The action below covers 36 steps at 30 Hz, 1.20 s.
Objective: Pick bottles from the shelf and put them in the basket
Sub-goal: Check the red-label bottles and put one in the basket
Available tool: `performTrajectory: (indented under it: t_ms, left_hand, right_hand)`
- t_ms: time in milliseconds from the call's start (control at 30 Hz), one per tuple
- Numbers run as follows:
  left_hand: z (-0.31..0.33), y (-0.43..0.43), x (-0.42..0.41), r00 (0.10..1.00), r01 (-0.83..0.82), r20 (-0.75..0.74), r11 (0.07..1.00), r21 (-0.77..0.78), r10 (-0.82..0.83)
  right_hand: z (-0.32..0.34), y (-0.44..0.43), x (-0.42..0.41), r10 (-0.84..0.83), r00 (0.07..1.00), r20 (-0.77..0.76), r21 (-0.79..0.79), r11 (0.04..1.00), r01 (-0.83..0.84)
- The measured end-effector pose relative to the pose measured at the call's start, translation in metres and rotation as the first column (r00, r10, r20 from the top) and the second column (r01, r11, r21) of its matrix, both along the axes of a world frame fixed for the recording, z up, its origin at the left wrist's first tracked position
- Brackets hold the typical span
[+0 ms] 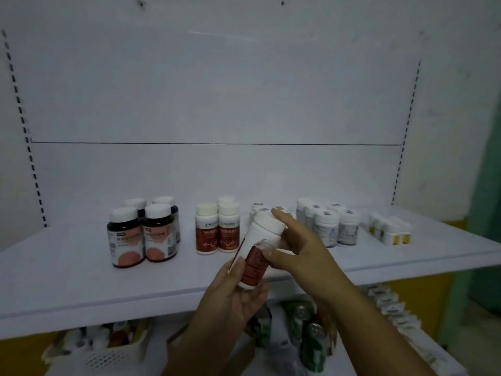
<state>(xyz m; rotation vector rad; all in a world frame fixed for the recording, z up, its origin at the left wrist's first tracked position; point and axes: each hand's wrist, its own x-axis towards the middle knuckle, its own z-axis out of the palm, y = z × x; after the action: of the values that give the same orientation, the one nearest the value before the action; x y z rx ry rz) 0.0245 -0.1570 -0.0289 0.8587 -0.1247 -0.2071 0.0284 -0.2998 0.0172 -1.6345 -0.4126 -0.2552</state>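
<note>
Both hands hold one white bottle [256, 249] tilted above the shelf [81, 289] front edge. Left hand [233, 297] fingers wrap its base, right hand [295, 248] fingers grip near the cap. Basket [108, 354] sits below left, contents probably bottles, blurry

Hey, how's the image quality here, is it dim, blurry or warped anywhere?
Head view: dim, bluish light overall; the held bottle and both hands, left and right, are softly blurred; label text unreadable; the green cans and basket below are smeared; wide-angle bends the shelf edge and slotted uprights.
</note>
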Motion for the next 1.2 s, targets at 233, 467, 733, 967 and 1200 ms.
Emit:
performTrajectory:
  t_ms: [233, 467, 733, 967, 1200]
  left_hand:
    - [-0.028, -0.059, -0.003, 0.987, 0.156, 0.002, 0.978, 0.138, -0.158]
    - [-0.049, -0.135, -0.011, 0.93, 0.368, -0.077, 0.915, 0.169, -0.36]
    - [-0.106, -0.223, -0.018, 0.746, 0.61, -0.345, 0.793, 0.009, -0.57]
    - [-0.172, -0.327, -0.07, 0.658, 0.734, -0.46, 0.644, 0.215, -0.597]
    - [-0.243, -0.422, -0.108, 0.528, 0.848, -0.512, 0.385, 0.364, -0.678]
  right_hand:
    - [-0.026, -0.062, -0.036, -0.152, 0.986, -0.074, 0.08, 0.984, 0.158]
    - [-0.053, -0.132, -0.073, -0.396, 0.912, -0.108, 0.102, 0.908, 0.406]
    - [-0.111, -0.212, -0.124, -0.596, 0.76, -0.259, 0.173, 0.746, 0.643]
    - [-0.177, -0.291, -0.209, -0.754, 0.425, -0.501, 0.095, 0.44, 0.893]
    - [-0.252, -0.359, -0.288, -0.696, 0.206, -0.688, 0.016, 0.269, 0.963]
